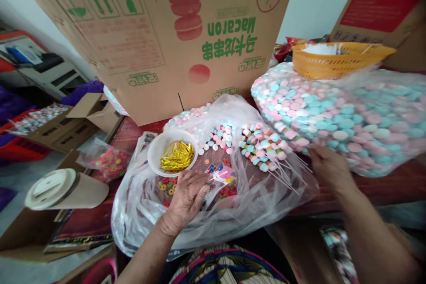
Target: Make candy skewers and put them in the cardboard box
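Observation:
My left hand (188, 197) is closed, pinching a small clear plastic bag (222, 174) with a colourful print at its edge. It is just below a white bowl (155, 153) of gold twist ties (177, 156). My right hand (329, 166) is closed at the end of a candy skewer (293, 136) with pink and pale pieces; its stick is hidden by the fingers. That skewer lies against a pile of candy skewers (262, 146), whose white sticks point to the lower right. Loose pastel candies (221, 136) and ring-shaped candies (228, 191) lie on a clear plastic sheet (262, 206).
A large cardboard box (120, 49) stands behind the table. At right, a big bag of pastel candies (346, 120) carries a yellow basket (342, 64). On the left are a lidded cup (86, 188) lying tilted, a bag of ring candies (111, 162) and an open carton (103, 115).

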Motion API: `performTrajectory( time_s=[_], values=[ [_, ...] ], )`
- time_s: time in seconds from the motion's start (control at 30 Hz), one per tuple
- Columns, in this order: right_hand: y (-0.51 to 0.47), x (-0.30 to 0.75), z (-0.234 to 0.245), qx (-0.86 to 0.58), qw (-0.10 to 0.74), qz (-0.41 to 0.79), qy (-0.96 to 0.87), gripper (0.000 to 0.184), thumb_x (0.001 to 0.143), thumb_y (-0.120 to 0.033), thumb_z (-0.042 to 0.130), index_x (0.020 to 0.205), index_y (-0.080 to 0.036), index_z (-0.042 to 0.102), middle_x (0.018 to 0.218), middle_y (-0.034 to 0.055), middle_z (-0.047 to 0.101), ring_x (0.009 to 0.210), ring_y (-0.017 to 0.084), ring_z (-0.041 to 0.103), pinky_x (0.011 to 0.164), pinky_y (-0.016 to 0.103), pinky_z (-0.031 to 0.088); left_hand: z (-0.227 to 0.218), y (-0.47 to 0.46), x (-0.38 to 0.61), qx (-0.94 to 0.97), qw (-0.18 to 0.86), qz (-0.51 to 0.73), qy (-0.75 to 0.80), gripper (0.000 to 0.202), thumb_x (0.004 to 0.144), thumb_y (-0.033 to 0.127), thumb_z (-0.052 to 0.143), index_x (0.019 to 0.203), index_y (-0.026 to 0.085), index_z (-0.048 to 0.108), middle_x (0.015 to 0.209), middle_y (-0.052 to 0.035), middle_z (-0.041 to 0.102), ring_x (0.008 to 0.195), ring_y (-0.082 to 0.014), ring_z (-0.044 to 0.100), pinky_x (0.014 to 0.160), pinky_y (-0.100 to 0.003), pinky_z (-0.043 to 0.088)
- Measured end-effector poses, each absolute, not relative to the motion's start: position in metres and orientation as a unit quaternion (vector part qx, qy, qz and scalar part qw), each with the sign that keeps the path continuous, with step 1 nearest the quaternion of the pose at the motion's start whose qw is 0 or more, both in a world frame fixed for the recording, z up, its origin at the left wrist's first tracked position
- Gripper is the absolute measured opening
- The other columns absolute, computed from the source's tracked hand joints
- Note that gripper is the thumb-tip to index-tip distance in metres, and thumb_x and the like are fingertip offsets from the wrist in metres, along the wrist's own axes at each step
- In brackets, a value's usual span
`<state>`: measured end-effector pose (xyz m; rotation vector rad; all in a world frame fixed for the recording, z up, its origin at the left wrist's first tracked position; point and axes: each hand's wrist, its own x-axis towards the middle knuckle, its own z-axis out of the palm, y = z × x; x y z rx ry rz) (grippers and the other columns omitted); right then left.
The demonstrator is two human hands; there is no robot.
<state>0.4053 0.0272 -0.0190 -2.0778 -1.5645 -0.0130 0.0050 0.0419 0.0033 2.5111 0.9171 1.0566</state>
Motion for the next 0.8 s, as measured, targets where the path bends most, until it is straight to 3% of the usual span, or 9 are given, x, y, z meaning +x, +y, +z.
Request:
performTrajectory(
  time_s=[0.13,0.23,0.4,0.53,0.8],
  values=[
    [-0.005,0.370,0.019,-0.591,0.368,-0.054,-0.716,0.021,0.088,-0.025,0.051,0.103,-0.021,0.066,0.095,0.0095,0.070,0.087,0.020,0.066,0.080,0.030,0.050,0.009,0.044,-0.001,0.882,0.137,0.327,0.310,0.026,0.097,0.027,0.040,0.106,0.021,0.064,0.094,-0.0046,0.073,0.086,-0.0168,0.062,0.083,-0.034,0.039],
    [-0.012,0.342,0.044,-0.473,0.325,-0.094,-0.814,0.028,0.087,-0.014,0.050,0.109,-0.023,0.064,0.095,0.0069,0.070,0.086,0.018,0.065,0.077,0.028,0.051,0.011,0.045,0.000,0.893,0.139,0.305,0.302,0.028,0.097,0.028,0.039,0.105,0.021,0.065,0.096,-0.0051,0.073,0.090,-0.0181,0.061,0.087,-0.036,0.038],
    [-0.011,0.340,0.041,-0.467,0.272,-0.130,-0.831,0.028,0.087,-0.014,0.047,0.106,-0.023,0.066,0.095,0.0085,0.071,0.085,0.021,0.066,0.073,0.033,0.052,0.016,0.040,-0.005,0.886,0.150,0.297,0.324,0.034,0.098,0.033,0.034,0.101,0.020,0.065,0.094,-0.0058,0.073,0.088,-0.0180,0.062,0.086,-0.036,0.040],
    [-0.016,0.354,0.028,-0.483,0.262,-0.086,-0.831,0.025,0.089,-0.027,0.049,0.106,-0.025,0.066,0.096,0.0082,0.070,0.088,0.022,0.066,0.074,0.033,0.053,0.020,0.038,-0.009,0.895,0.158,0.286,0.304,0.034,0.098,0.031,0.032,0.096,0.020,0.064,0.092,-0.0046,0.072,0.082,-0.0168,0.062,0.087,-0.036,0.038],
    [-0.019,0.356,0.045,-0.462,0.226,-0.099,-0.852,0.029,0.091,-0.039,0.049,0.112,-0.027,0.064,0.093,0.0094,0.070,0.085,0.024,0.064,0.076,0.037,0.050,0.031,0.041,-0.004,0.924,0.144,0.188,0.301,0.040,0.098,0.033,0.030,0.077,0.018,0.060,0.069,-0.0028,0.064,0.071,-0.0165,0.055,0.080,-0.034,0.035]
  ],
)
